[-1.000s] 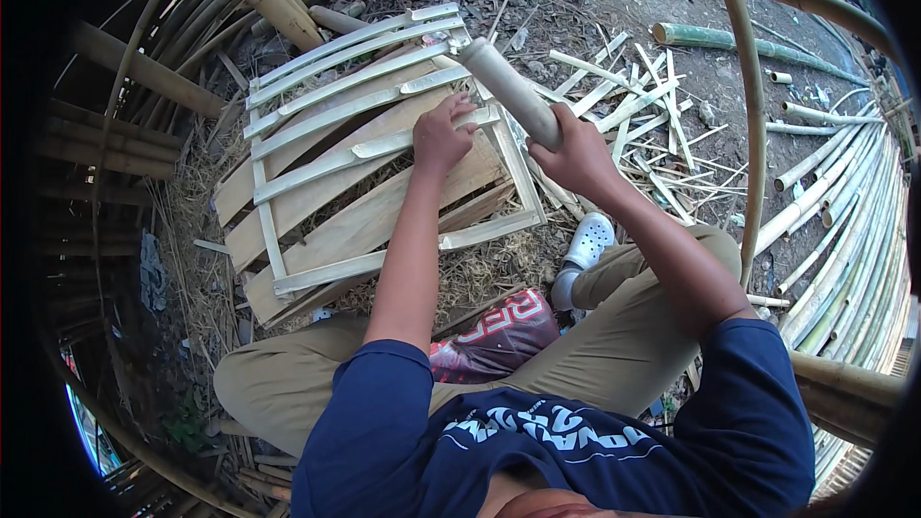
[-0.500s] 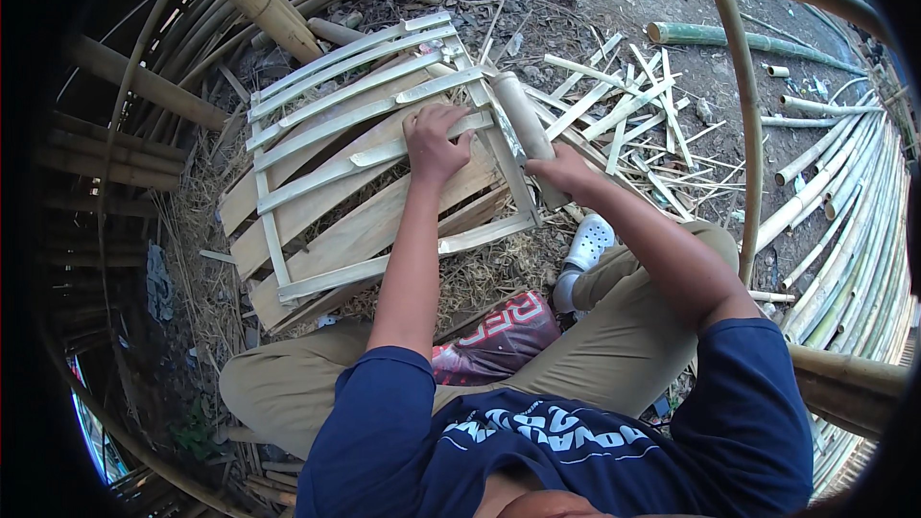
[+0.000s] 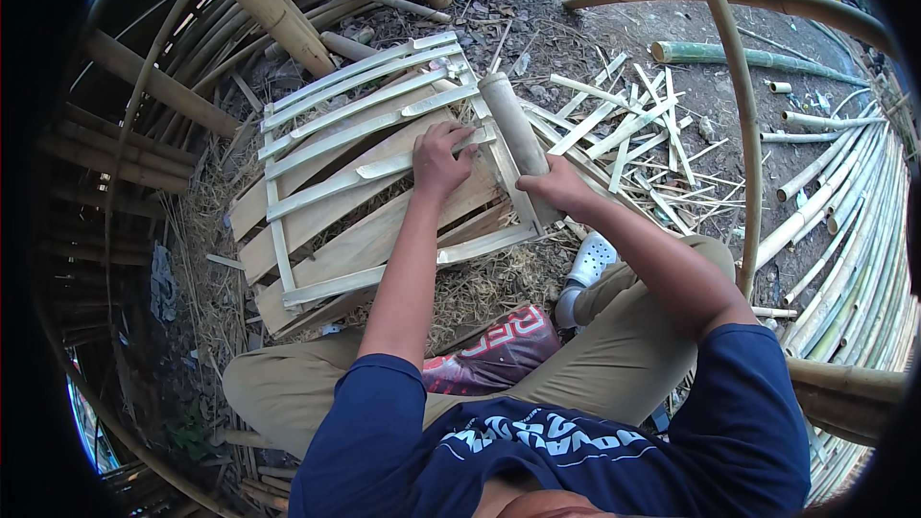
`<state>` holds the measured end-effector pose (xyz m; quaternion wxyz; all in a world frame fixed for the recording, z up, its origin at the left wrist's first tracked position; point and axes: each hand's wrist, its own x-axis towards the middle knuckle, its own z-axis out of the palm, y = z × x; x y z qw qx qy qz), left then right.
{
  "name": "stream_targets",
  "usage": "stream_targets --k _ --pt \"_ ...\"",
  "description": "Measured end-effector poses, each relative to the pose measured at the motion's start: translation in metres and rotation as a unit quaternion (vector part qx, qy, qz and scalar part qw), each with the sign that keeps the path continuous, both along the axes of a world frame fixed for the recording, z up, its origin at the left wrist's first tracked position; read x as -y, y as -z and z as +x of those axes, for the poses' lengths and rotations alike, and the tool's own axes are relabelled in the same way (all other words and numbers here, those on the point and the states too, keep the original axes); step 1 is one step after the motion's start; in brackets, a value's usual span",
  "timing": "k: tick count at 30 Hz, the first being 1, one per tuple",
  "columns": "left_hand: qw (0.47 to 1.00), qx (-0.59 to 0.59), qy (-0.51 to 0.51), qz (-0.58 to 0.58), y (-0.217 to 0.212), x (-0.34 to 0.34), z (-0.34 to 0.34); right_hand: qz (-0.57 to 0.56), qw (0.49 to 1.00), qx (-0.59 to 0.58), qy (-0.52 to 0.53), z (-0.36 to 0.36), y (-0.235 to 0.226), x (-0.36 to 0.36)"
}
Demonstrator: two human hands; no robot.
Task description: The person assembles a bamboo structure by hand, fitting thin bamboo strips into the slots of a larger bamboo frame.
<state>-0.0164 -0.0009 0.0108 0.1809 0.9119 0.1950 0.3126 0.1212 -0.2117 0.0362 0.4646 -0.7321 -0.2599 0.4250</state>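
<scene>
We see the left hand (image 3: 441, 161) on a pale bamboo slat (image 3: 331, 188), near the slat's right end, with its fingers bent over the far edge and the thumb on the near side, so that the slat is pinched between them. The right hand (image 3: 556, 187) has its fingers wrapped around the near end of a thick, dull bamboo tube (image 3: 513, 123), which points away from us and leans a little to the left. The tube lies across our view of the right side of a slatted frame (image 3: 336, 285), just beside the end of the pinched slat; we cannot tell whether tube and frame touch. The frame sits in front of the crossed legs, left of the middle, its slats running roughly side to side between two rails. Under it we see wide, flat boards (image 3: 360, 235) set at a slant. To the right of the frame, thin split strips (image 3: 638, 125) lie criss-crossed on the dark ground, and beyond them a green bamboo pole (image 3: 758, 58). Many long poles (image 3: 849, 230) fan out along the right edge. Nearer us are a white clog (image 3: 593, 257) on the right foot and a dark red printed cloth (image 3: 504, 353) between the tan trouser legs (image 3: 604, 350).
</scene>
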Motion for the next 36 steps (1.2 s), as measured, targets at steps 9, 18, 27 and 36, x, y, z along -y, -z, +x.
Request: stream_targets --k 9,18,27,36 --pt "0.994 -0.063 0.056 -0.067 -0.025 -0.001 -0.012 -0.012 0.999 -0.015 -0.041 0.000 -0.004 0.002" --pt "0.996 -0.034 0.083 -0.025 -0.009 0.000 -0.028 -0.002 0.994 -0.058 -0.094 -0.010 0.006 0.008" --pt "0.999 -0.020 0.046 -0.013 -0.003 0.010 -0.021 -0.023 0.990 -0.108 -0.085 -0.007 -0.003 0.012" --pt "0.999 -0.023 0.035 -0.021 -0.004 0.015 -0.020 -0.064 0.987 -0.128 -0.078 0.007 -0.004 0.009"
